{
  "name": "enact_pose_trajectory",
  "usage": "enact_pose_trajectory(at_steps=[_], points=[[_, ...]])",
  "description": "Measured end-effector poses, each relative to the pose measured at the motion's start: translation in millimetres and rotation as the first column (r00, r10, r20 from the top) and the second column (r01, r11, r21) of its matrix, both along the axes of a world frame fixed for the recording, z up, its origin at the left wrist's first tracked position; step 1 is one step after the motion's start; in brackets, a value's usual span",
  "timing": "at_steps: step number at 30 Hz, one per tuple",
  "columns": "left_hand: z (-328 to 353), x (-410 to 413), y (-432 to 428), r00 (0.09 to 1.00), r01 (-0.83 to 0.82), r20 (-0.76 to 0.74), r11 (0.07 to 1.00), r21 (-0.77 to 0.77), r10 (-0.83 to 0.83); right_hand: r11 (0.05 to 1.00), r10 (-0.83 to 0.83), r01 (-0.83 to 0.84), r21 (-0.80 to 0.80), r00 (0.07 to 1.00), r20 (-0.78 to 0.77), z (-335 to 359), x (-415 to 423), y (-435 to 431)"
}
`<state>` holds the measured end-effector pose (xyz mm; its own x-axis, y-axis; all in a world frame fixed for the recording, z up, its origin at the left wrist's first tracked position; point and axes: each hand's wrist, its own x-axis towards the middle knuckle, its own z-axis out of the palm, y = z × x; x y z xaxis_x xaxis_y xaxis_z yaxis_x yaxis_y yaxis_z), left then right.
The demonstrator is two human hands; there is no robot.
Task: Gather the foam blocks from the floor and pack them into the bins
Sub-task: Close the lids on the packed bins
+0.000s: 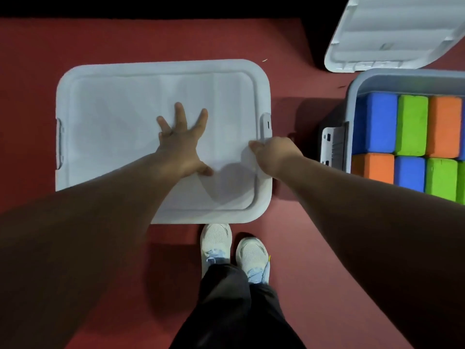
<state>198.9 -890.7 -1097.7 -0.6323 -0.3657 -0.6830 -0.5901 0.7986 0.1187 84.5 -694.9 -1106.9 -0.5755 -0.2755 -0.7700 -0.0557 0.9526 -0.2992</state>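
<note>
The closed bin (264,197) sits in front of me with its lid (113,109) seated flat, so I cannot see inside. The left hand (181,144) is spread wide, palm pressing the lid's middle. The right hand (274,152) pinches the lid's right edge beside the latch (266,124), thumb on top, fingers curled out of sight. To the right of the closed bin, an open bin (357,84) holds blue, green and orange foam blocks (412,124) packed in rows. A spare lid (392,34) sits behind it. Red floor (37,46) shows in a narrow gap between the bins and more widely to the left.
</note>
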Motion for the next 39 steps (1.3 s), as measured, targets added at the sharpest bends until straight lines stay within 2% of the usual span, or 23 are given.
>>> enact_pose_trajectory(at_steps=[2, 13, 18, 20, 21, 23, 26, 27, 29, 30, 33, 36, 39], points=[[4, 2, -7, 1.000, -0.004, -0.025, 1.000, 0.031, 0.004, 1.000, 0.025, -0.025, 0.013, 1.000, 0.004, -1, -1, -2], [4, 10, -9, 0.999, 0.010, -0.048, 1.000, -0.021, -0.011, 0.945, 0.288, -0.285, 0.159, 0.958, 0.008, 24, 12, -18], [30, -8, -1, 0.999, 0.015, 0.053, 0.998, -0.064, -0.011, 0.972, 0.138, -0.161, 0.172, 0.981, 0.137, 53, 8, -3], [45, -21, 8, 1.000, -0.028, -0.002, 0.999, -0.033, 0.028, 0.963, 0.138, -0.173, 0.206, 0.976, 0.171, 72, -7, 6], [53, -29, 16, 0.998, -0.046, -0.034, 0.999, -0.009, 0.046, 0.971, 0.072, -0.112, 0.211, 0.979, 0.192, 81, -18, 10], [73, -50, 36, 0.995, -0.058, -0.074, 0.997, 0.056, 0.062, 0.989, -0.027, 0.012, 0.150, 0.995, 0.095, 115, -54, 17], [104, -92, 66, 0.992, 0.000, -0.123, 0.980, 0.201, 0.025, 0.978, 0.095, -0.090, 0.191, 0.995, -0.021, 166, -106, 29], [116, -110, 74, 0.989, 0.017, -0.148, 0.972, 0.234, 0.019, 0.991, -0.069, 0.070, 0.116, 0.998, -0.015, 179, -128, 33], [137, -151, 86, 0.976, 0.018, -0.212, 0.960, 0.281, 0.044, 0.971, -0.237, 0.238, 0.002, 0.968, -0.079, 203, -168, 43], [147, -171, 91, 0.968, 0.021, -0.246, 0.957, 0.289, 0.053, 0.985, -0.170, 0.171, -0.007, 0.974, -0.147, 211, -187, 48], [172, -225, 106, 0.951, 0.042, -0.306, 0.959, 0.279, 0.048, 0.997, -0.073, 0.072, -0.012, 0.973, -0.218, 225, -231, 59], [194, -274, 120, 0.942, 0.033, -0.329, 0.956, 0.290, 0.067, 0.989, 0.128, -0.097, 0.113, 0.941, -0.313, 227, -271, 78], [213, -321, 130, 0.914, -0.022, -0.383, 0.961, 0.277, 0.132, 0.962, 0.268, -0.224, 0.156, 0.885, -0.381, 233, -317, 94]])
